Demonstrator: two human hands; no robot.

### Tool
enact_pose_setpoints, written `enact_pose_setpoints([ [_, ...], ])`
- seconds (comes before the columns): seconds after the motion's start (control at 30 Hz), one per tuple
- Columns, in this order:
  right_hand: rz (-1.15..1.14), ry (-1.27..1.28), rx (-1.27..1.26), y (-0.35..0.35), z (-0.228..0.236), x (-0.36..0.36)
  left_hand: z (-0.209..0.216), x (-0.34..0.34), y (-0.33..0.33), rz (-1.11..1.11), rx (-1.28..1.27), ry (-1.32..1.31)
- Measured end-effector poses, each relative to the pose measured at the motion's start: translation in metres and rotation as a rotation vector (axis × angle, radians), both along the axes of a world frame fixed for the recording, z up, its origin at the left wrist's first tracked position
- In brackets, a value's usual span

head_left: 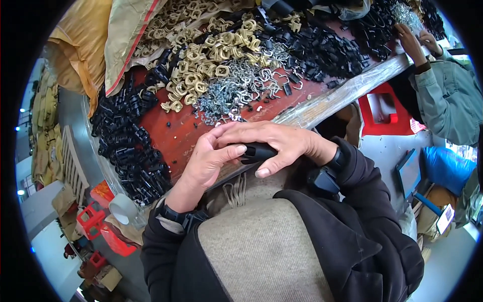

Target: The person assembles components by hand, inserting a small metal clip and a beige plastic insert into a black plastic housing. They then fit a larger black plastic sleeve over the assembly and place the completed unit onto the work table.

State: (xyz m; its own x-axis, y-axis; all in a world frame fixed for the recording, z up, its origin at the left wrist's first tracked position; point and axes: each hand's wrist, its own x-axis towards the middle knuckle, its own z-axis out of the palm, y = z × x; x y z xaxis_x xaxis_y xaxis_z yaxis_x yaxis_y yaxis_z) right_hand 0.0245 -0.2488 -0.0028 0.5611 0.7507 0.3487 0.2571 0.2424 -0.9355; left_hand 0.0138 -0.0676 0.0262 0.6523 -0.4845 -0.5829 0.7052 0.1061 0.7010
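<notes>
Both hands meet over the near edge of the red worktable [166,126], closed around a black plastic part [260,151]. My left hand [207,157] grips its left end, thumb laid along it. From above and the right, my right hand [282,143] wraps it, with the thumb on the near side. Fingers cover much of the part, so its full shape is hidden. Just beyond the hands lie small metal screws [216,100] and bent silver metal hooks [269,83]. Past them is a heap of beige plastic rings [204,60].
Black plastic parts are piled at the left [126,146] and far right [322,50]. A plastic-wrapped board [347,93] edges the table. At far right another person's hand [410,43] reaches into parts. A red stool [385,113] and tape roll [122,209] are nearby.
</notes>
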Motion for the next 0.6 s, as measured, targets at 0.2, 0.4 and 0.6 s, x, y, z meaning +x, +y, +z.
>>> enact_pose_setpoints([
  [0.2,-0.073,0.190,0.037,-0.002,0.004,-0.015,0.001,-0.005,0.013,-0.073,-0.101,0.018],
  [0.4,-0.141,0.241,0.141,0.014,0.008,-0.023,-0.005,-0.005,0.016,0.178,-0.065,-0.097],
  [0.6,-0.096,0.391,0.092,0.039,0.016,-0.029,0.003,-0.002,0.010,0.275,-0.261,-0.169],
])
